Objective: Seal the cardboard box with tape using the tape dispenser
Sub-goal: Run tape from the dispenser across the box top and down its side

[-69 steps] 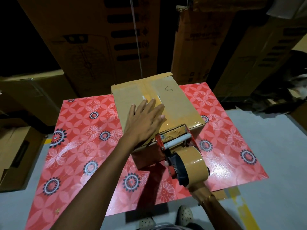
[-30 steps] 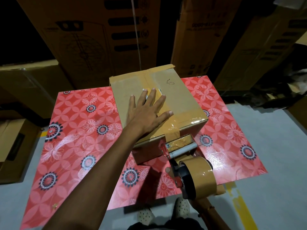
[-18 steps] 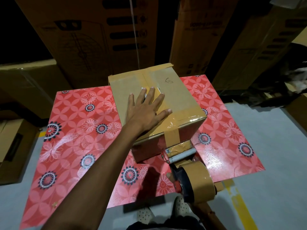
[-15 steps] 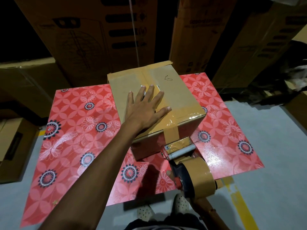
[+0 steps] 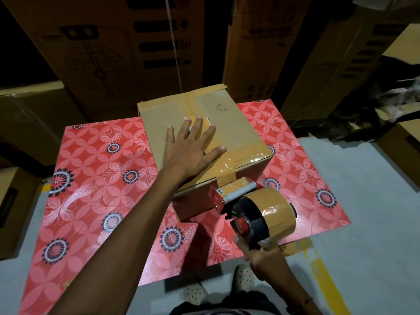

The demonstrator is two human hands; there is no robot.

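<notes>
Now the tape dispenser (image 5: 254, 208) has dropped over the near edge, strip running down the cardboard box (image 5: 229, 123) front: seam covered, cut pending. Left hand (image 5: 191, 148), fingers splayed, presses the lid; right hand (image 5: 261, 253) grips the handle below. Red floral table (image 5: 95, 173), stacked cartons (image 5: 109, 48) beyond the fingertips.
</notes>
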